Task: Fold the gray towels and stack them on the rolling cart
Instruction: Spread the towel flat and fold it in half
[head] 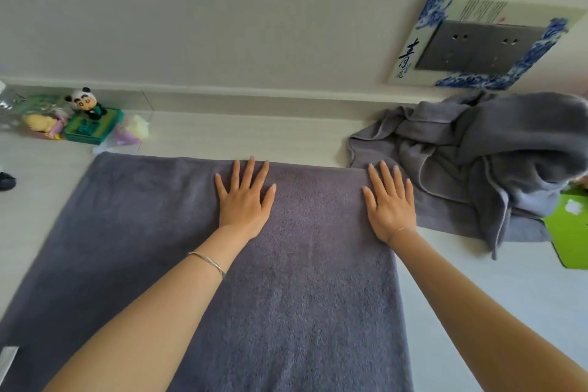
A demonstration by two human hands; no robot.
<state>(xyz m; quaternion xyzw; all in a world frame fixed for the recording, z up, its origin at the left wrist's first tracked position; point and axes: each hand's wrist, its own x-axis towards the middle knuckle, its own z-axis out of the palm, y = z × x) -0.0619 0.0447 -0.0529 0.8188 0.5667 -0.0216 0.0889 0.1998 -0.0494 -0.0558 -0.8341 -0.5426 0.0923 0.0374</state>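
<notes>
- Looking through the head view, I see one gray towel [302, 264] spread flat on the white table [222, 134]; it runs off the bottom of the picture, and I take it as my landmark.
- My left hand [245, 197] lies palm down near the middle of the towel's far edge, fingers straight and spread, gripping nothing; my right hand [389, 204] lies the same way at the towel's far right corner, flat, nothing pinched.
- Just right of that corner sits a crumpled heap of gray towels [477, 162], not yet folded; whether it overlaps the towel's edge I cannot tell.
- Beyond the towel's far left corner stands a panda figure [86, 103] among small toys; the rolling cart is not in view.
- I judge the step to be smoothing before a fold, early in the task.
  - Palms should stay flat and sweep outward from the towel's middle with even pressure.
  - Corners should be squared before lifting an edge.
  - The heap's loose hem should be kept off the towel, or it may drag into the fold.
</notes>
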